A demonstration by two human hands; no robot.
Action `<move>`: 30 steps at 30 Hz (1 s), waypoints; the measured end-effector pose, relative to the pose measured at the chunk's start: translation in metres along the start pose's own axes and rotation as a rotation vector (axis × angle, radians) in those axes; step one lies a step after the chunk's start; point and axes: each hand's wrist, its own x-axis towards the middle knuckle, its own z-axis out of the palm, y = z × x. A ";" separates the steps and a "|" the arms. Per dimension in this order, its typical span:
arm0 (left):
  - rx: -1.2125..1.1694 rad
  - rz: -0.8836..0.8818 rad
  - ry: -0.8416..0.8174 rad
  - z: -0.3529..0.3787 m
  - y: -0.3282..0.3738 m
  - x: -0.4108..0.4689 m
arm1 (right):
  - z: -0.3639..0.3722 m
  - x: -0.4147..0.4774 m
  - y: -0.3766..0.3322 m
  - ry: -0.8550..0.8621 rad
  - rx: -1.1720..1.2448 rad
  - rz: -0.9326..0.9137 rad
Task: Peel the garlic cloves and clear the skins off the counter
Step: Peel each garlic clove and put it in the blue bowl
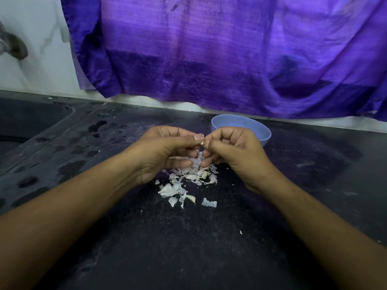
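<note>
My left hand (165, 151) and my right hand (232, 151) meet above the dark counter (188, 237). Both pinch a small garlic clove (202, 142) between thumbs and fingertips; most of the clove is hidden by my fingers. A strip of white skin (196, 162) hangs below the fingers. Right under my hands a pile of white garlic skins (186, 185) lies scattered on the counter. A light blue bowl (251, 127) stands just behind my right hand; its contents are hidden.
A sink basin (27, 122) is sunk into the counter at the far left, with wet patches (71, 166) beside it. A purple cloth (219, 49) hangs over the back wall. Part of a tap (12, 43) shows at the upper left.
</note>
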 end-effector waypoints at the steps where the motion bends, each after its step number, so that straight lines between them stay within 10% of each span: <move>1: 0.002 -0.002 0.000 0.000 0.000 0.000 | 0.000 0.000 0.000 0.008 0.007 0.005; 30: 0.082 0.072 0.041 -0.003 0.000 0.001 | -0.017 0.006 0.006 0.180 -0.365 -0.092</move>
